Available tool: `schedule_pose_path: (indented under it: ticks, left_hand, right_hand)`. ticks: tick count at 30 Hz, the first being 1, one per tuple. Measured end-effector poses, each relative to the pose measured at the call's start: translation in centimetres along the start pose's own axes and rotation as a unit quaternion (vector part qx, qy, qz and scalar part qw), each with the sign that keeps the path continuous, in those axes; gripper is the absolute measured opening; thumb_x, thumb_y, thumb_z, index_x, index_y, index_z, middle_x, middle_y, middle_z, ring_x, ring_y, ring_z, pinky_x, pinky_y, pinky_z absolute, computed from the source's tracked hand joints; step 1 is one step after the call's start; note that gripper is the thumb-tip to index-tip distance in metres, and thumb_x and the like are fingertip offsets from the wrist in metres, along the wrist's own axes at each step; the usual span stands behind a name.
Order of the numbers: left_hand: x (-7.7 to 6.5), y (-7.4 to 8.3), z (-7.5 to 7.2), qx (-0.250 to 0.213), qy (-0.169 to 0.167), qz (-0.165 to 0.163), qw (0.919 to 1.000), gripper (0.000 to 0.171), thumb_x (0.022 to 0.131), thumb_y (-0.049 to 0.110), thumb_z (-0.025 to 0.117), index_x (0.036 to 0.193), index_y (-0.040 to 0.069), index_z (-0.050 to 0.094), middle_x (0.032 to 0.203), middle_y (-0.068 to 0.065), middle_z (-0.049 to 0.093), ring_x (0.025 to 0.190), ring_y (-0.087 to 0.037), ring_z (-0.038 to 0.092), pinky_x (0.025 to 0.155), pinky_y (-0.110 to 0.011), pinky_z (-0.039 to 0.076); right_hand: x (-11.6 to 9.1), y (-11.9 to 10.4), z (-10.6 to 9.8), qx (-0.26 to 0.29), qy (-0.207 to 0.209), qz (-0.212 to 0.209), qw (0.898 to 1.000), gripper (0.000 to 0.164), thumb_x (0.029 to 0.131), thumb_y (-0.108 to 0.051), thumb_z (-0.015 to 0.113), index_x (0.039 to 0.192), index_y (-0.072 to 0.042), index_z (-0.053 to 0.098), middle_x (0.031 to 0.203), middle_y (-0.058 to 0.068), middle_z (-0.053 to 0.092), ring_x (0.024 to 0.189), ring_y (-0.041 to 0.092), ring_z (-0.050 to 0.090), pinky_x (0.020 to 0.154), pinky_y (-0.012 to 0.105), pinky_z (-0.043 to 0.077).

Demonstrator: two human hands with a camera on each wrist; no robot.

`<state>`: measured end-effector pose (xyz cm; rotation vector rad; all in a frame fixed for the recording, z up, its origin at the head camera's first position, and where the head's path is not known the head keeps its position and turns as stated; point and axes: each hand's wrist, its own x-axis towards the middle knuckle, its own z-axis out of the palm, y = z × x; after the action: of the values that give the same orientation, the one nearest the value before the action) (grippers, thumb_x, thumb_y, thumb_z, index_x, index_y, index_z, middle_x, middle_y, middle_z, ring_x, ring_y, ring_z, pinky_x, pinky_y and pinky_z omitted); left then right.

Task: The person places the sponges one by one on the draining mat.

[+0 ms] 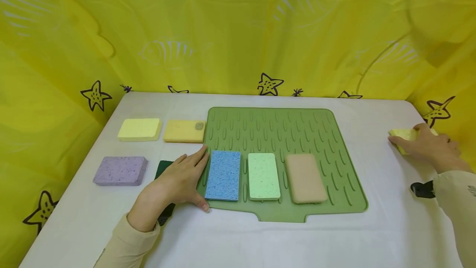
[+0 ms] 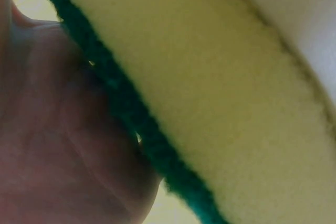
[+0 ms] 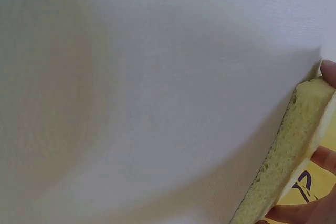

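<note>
My left hand (image 1: 182,181) lies over the left edge of the green ridged mat (image 1: 267,214), fingers extended, fingertips beside the blue sponge (image 1: 224,175); whether they touch it I cannot tell. Under that hand's wrist is a scouring sponge, its dark green pad (image 1: 162,168) partly hidden; the left wrist view shows its yellow foam side (image 2: 194,87) up close. At the far right, my right hand (image 1: 433,146) grips a pale yellow sponge (image 1: 403,134) by the table's edge. Thumb and fingers sit on opposite sides of this sponge (image 3: 294,145) in the right wrist view.
On the mat also lie a mint green sponge (image 1: 264,176) and a beige sponge (image 1: 305,178). Left of it are a light yellow sponge (image 1: 139,129), an orange-yellow sponge (image 1: 183,131) and a purple sponge (image 1: 120,171). A yellow patterned curtain (image 1: 238,44) stands behind the white table (image 1: 230,247).
</note>
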<state>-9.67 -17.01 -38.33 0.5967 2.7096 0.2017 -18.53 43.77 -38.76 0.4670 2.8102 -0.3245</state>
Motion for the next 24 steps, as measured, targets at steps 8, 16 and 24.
schedule_pose_path:
  ticks: [8,16,24]
  left_hand:
    - [0.0,0.1,-0.2,-0.001,-0.003,-0.002,1.0,0.14,0.054,0.067,0.085,0.156,-0.003,0.019,0.167,-0.017,0.008,0.151,-0.034,0.023,0.124,-0.054,0.019]
    - [-0.2,0.1,-0.3,-0.004,-0.005,-0.001,1.0,0.139,0.055,0.066,0.085,0.156,-0.003,0.019,0.167,-0.017,0.007,0.152,-0.034,0.022,0.124,-0.054,0.018]
    - [-0.2,0.1,-0.2,-0.007,-0.005,0.0,1.0,0.139,0.055,0.065,0.085,0.156,-0.003,0.018,0.167,-0.017,0.007,0.152,-0.034,0.021,0.124,-0.054,0.018]
  right_hand:
    - [-0.7,0.0,-0.1,0.011,0.025,0.015,1.0,0.099,0.091,-0.069,0.047,0.136,0.013,0.015,0.106,0.05,0.027,0.089,0.061,0.027,0.075,0.067,0.027]
    - [-1.0,-0.1,-0.4,0.004,0.052,-0.026,0.998,0.095,0.09,-0.067,0.051,0.136,0.011,0.021,0.107,0.053,0.03,0.088,0.061,0.029,0.068,0.065,0.028]
    - [-1.1,-0.5,-0.2,0.022,0.069,-0.053,0.996,0.092,0.088,-0.064,0.056,0.134,0.011,0.027,0.105,0.049,0.03,0.087,0.059,0.028,0.064,0.061,0.03]
